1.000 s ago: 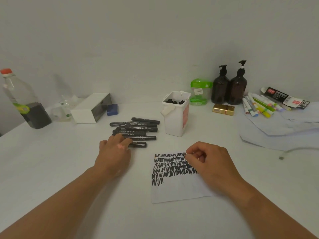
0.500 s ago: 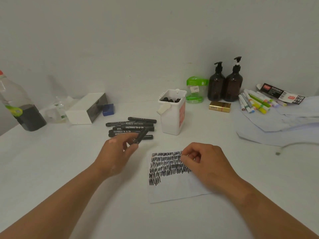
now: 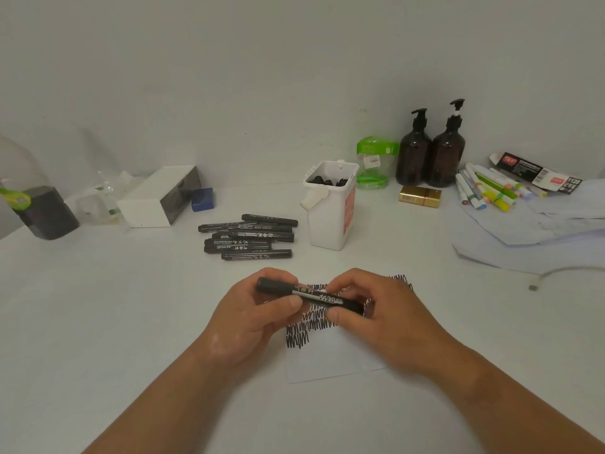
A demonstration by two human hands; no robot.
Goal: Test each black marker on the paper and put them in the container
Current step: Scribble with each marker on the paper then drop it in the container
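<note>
So both hands are on one black marker (image 3: 311, 296). The left hand (image 3: 248, 319) has its thumb and curled fingers pinching the end nearer that side, and the right hand (image 3: 376, 316) pinches the other end the same way. The marker sits crosswise between them, tipped a bit lower toward the right hand. It's a chunky black barrel with white print along it; can't tell which end is the cap.

Right under the hands is the paper (image 3: 327, 365), a white sheet with rows of black zigzag scribbles across its far part and bare white closer to the person. The marker is above those scribbles, not touching the sheet as far as I can see.

Just past the left hand there's a pile of black markers (image 3: 248, 237) lying roughly side by side. Beyond the right hand, next to that pile, stands the container (image 3: 330, 217), a white tub with dark marker ends poking out of the top.

Everything sits on a plain white bench (image 3: 98, 322) against a bare pale wall (image 3: 262, 77). Way out past the right hand: two brown pump bottles (image 3: 415, 152), a green-lidded jar (image 3: 375, 162), a gold box (image 3: 420, 194) and a bunch of coloured markers (image 3: 487, 188). Out past the left hand: a white box (image 3: 160, 198) and a plastic bottle (image 3: 36, 204) of dark liquid.
</note>
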